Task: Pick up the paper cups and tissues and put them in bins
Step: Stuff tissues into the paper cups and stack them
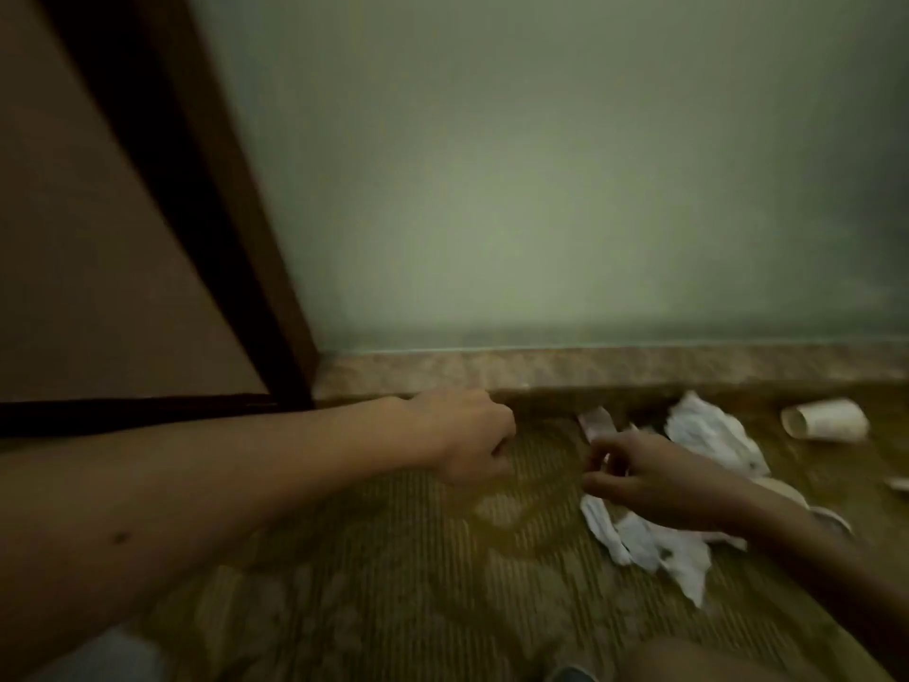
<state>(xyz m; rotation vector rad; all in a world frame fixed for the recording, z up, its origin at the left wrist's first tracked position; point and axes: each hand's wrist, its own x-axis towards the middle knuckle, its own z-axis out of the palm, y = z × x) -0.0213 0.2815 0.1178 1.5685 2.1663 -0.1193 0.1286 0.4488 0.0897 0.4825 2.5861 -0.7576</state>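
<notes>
The view is blurred. My left hand (469, 438) hovers over the carpet near the skirting with its fingers curled under and nothing visible in it. My right hand (649, 479) reaches in from the right, and its fingertips pinch a small pale paper piece (596, 423). One crumpled white tissue (708, 435) lies just behind that hand. Another tissue (654, 543) lies under it and nearer to me. A white paper cup (826, 419) lies on its side at the far right. A second cup (833, 518) peeks out behind my right wrist.
A patterned brown-green carpet (393, 558) covers the floor. A marbled skirting (590, 369) runs along a pale green wall (541, 189). A dark wooden door frame (236, 238) stands at the left. A small white scrap (897, 483) lies at the right edge.
</notes>
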